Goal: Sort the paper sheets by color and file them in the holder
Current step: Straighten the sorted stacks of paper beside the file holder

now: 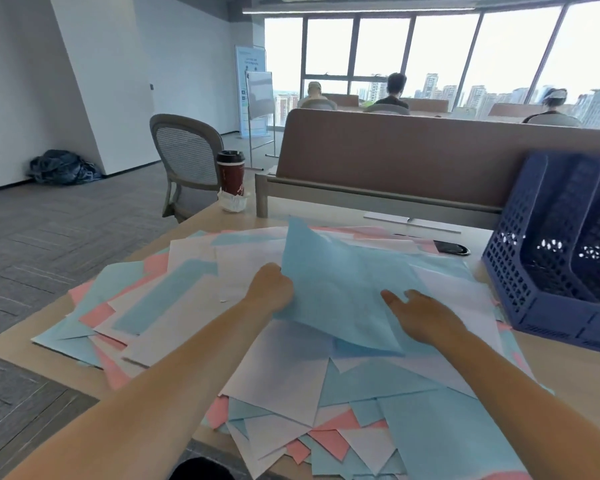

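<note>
The wooden table [568,372] is nearly buried under a loose spread of paper sheets [284,368], blue, pink and white all mixed and lying at every angle, some hanging over the near edge. At the far right stands the dark blue perforated holder [548,258], its slots looking empty from here, so I'd say the sorting has barely begun. In the middle of the heap one blue sheet [340,282] is raised, its far corner tipped up. The left hand [271,289] pinches its left edge with curled fingers. The right hand [426,315] is stretched out flat, fingers straight, on blue paper at the sheet's right side; whether it touches the lifted sheet or the one beneath I cannot tell. Paper like this is light, limp and slick against its neighbours, so it will likely sag and slide. To my eye it wants holding at two opposite edges, or gathering with its like into a squared stack, before going into a slot. A red coffee cup [231,173] sits at the far left corner, well apart.
</note>
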